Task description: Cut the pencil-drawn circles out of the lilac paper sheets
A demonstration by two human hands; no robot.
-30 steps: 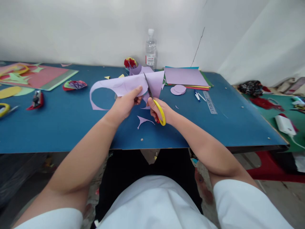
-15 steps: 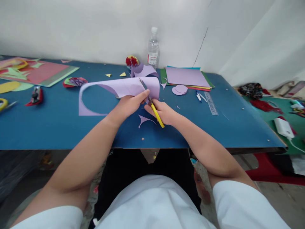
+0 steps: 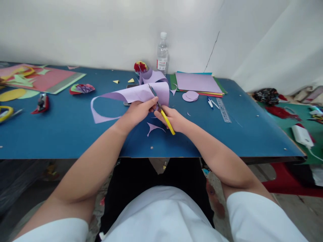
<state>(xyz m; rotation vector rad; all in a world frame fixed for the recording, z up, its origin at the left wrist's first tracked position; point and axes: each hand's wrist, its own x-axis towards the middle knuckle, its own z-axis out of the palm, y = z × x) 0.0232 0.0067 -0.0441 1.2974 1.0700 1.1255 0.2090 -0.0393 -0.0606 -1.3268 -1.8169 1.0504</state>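
Note:
A curled sheet of purple paper (image 3: pixel 136 92), with a large round hole cut in its left part, is pinched in my left hand (image 3: pixel 140 109). My right hand (image 3: pixel 171 117) is wrapped round the yellow handles of a pair of scissors (image 3: pixel 167 122). The scissor blades lie across the paper near my left fingertips. Below my hands, a thin curved purple scrap (image 3: pixel 153 127) rests on the table. A dark phone-like object shows partly behind the paper, mostly hidden. Two overlapping purple paper circles (image 3: pixel 190 96) lie to the right.
On the blue table (image 3: pixel 214 137) are a stack of coloured paper (image 3: pixel 198 82), a ruler (image 3: pixel 224 110), pens (image 3: pixel 210 103) and a water bottle (image 3: pixel 162 55). At the left are a red stapler (image 3: pixel 42 104), a folded paper flower (image 3: pixel 82 88) and other yellow-handled scissors (image 3: pixel 6 114).
The purple sheet's left end has swung right and lifted slightly, its holed strip now more twisted. Both hands keep nearly the same place; the view has shifted a little.

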